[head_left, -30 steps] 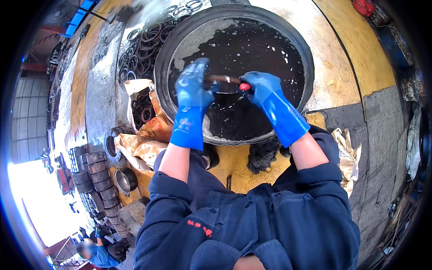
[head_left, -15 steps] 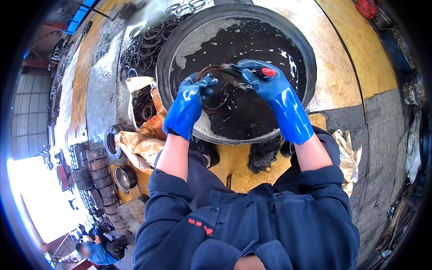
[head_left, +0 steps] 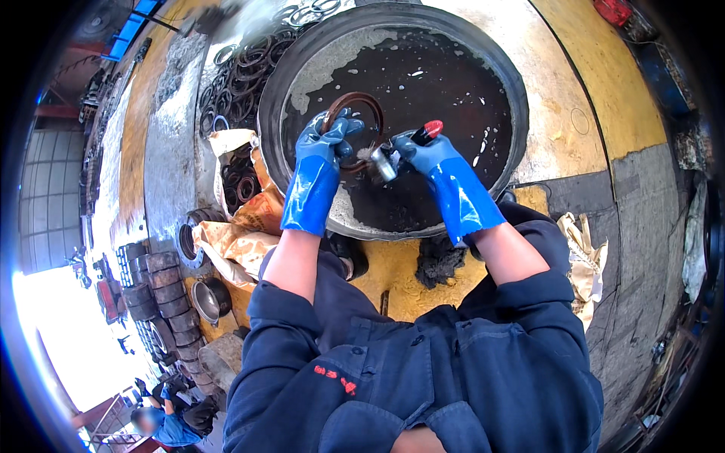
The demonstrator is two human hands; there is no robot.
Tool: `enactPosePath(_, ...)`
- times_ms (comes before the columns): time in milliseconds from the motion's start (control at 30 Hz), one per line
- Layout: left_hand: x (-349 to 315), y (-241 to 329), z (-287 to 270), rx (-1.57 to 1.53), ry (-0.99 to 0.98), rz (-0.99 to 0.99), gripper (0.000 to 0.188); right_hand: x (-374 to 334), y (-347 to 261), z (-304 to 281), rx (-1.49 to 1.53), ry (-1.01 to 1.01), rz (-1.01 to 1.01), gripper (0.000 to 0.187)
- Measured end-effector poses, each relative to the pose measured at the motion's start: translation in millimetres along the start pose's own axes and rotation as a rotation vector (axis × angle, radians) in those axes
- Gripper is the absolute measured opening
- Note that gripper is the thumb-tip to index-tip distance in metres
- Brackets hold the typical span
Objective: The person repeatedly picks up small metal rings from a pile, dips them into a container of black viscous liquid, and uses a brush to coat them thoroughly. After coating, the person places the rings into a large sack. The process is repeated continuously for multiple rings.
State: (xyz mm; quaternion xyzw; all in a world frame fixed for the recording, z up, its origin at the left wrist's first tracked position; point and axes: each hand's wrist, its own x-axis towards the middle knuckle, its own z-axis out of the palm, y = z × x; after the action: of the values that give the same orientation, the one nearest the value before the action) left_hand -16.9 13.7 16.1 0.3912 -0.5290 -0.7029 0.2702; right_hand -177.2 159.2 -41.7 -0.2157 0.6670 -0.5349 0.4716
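Note:
A brown ring (head_left: pixel 380 115), like a seal ring, is gripped at its left side by my left hand (head_left: pixel 320 143) in a blue rubber glove. My right hand (head_left: pixel 432 157), gloved the same way, is closed around a brush (head_left: pixel 386 164) with a metal ferrule and a red-tipped handle. The bristles meet the ring's lower right part, though blur hides the exact contact. Both hands are above a wide round tub (head_left: pixel 273 106) of dark liquid with patches of pale foam.
Many dark rings (head_left: pixel 245 68) lie heaped left of the tub, and more fill an open sack (head_left: pixel 232 140). Stacked cylindrical parts (head_left: pixel 168 294) and a metal pot (head_left: pixel 211 300) stand lower left. A crumpled sack (head_left: pixel 583 253) lies at right. Another person (head_left: pixel 170 426) is at far lower left.
My right hand has moved down and left, taking the brush from the ring's top to its lower right side. The ring now stands more upright in my left hand.

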Motion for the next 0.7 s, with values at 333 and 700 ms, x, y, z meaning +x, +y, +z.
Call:
enactPosePath(333, -8.3, -6.0, 4.9, 0.091, -0.054, 0.001, 0.027, -19.5, -42.8, 3.3, -0.595, 0.306, -0.812, 0.017)
enactPosePath(700, -10.7, -5.2, 4.0, 0.056, -0.173, 0.072, 0.031, -5.3, -17.5, 8.3, 0.600, -0.210, 0.115, 0.027)
